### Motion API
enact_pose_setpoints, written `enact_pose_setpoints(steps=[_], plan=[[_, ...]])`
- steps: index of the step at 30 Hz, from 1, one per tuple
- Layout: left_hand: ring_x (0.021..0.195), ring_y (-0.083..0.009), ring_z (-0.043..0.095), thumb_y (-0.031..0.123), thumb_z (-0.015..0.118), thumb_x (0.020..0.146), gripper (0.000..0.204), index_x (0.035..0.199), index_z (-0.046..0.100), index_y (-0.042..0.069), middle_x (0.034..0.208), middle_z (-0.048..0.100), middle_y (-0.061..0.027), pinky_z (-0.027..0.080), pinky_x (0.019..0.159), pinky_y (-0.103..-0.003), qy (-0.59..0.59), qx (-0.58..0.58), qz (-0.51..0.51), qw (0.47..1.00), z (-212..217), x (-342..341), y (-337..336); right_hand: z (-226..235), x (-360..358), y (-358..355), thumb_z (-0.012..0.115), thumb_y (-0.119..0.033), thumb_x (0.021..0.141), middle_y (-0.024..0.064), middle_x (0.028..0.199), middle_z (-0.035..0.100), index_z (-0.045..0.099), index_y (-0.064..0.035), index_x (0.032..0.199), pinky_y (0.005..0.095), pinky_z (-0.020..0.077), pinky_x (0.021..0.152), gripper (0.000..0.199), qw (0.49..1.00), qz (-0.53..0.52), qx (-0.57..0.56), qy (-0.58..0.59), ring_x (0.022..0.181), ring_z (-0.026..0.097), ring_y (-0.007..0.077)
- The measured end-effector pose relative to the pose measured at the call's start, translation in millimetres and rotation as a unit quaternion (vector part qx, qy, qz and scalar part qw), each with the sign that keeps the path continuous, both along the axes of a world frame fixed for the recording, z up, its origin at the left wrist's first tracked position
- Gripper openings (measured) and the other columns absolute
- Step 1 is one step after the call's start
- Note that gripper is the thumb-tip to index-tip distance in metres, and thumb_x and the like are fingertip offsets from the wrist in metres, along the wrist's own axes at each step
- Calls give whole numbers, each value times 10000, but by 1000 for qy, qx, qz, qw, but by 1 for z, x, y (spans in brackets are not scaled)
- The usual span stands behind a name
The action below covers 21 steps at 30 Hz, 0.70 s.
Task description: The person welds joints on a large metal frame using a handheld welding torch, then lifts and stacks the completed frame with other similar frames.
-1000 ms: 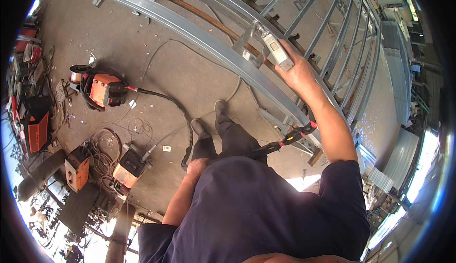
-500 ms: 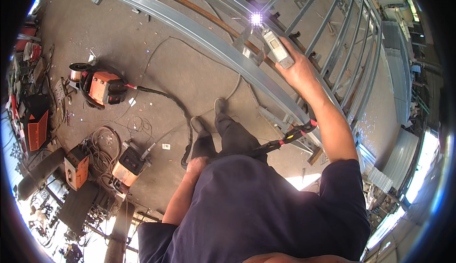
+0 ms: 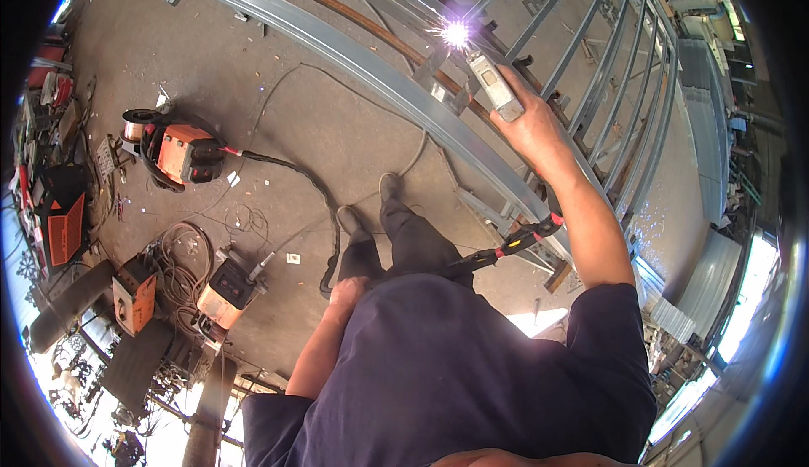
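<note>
Rt hand [image 3: 539, 136]: at 2 o'clock from view centre, bare, fingers wrapped round the rear of a welding torch [image 3: 495, 88], arm reaching out of a short dark sleeve [image 3: 608, 315]
Torch posn: 1 o'clock, pale grey & blocky, slanting up-left, nozzle end toward the steel frame [image 3: 337, 56]
Arc: white-violet glare [image 3: 456, 35] at the torch tip, betw 12 & 1, fine sparks spraying mostly toward 10; exact contact pt lost in the light
Steelwork: big grey grid sweeping from betw 10 & 11 round to 3, long rail nearest the worker [image 3: 455, 366], parallel bars beyond at 1 to 2, rusty bar [image 3: 383, 39] near 12
Lt hand [image 3: 348, 292]: 7 o'clock, bare, by the worker's waist; fingers partly hidden, can't tell if curled, spread or holding anything
Sleeved cable [image 3: 527, 237]: betw 3 & 4, dark w/ red & yellow marks, running betw rt forearm & waist
Wire feeder [image 3: 181, 153]: betw 9 & 10, orange-&-black, on floor, copper-coloured spool [image 3: 133, 131] at outer end, dark hose [image 3: 299, 178] leading toward worker's legs
Second unit [image 3: 223, 294]: 8 o'clock, orange-&-black, beside looped hoses [image 3: 177, 275]
Metal sheets [image 3: 704, 130]: grey, betw 2 & 3, past the grid
</note>
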State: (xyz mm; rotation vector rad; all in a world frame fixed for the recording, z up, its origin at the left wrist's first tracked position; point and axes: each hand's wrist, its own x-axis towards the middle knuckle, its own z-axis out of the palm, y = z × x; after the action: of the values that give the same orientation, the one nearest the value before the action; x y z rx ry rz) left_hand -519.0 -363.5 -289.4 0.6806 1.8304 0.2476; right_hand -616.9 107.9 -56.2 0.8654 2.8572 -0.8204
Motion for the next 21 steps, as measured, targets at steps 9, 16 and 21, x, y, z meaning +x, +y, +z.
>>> enact_pose_setpoints(steps=[9,16,21], plan=[[1110,-337,665,251,495,936,347,1204,698,166,1167,706,-151,525,952,-453,-10,-4,-10,1000,-8,1,1,9,50,4,769,-128,790,198,1181,679,417,-242,1490,468,558,863,792,994,58,12,88,1099,644,414],[1127,-339,655,287,544,902,346,1182,710,173,1170,703,-160,512,966,-456,-25,-19,10,999,1,-12,19,-1,82,7,737,-109,816,213,1278,645,439,-199,1494,417,528,973,746,999,-12,33,-14,1182,628,386],[1088,-360,666,299,557,893,320,1121,720,145,1117,712,-178,524,930,-465,-19,-20,-12,1000,8,-13,20,-9,80,11,775,-167,796,158,1204,681,387,-278,1496,480,562,841,808,998,3,63,0,1039,669,408]])
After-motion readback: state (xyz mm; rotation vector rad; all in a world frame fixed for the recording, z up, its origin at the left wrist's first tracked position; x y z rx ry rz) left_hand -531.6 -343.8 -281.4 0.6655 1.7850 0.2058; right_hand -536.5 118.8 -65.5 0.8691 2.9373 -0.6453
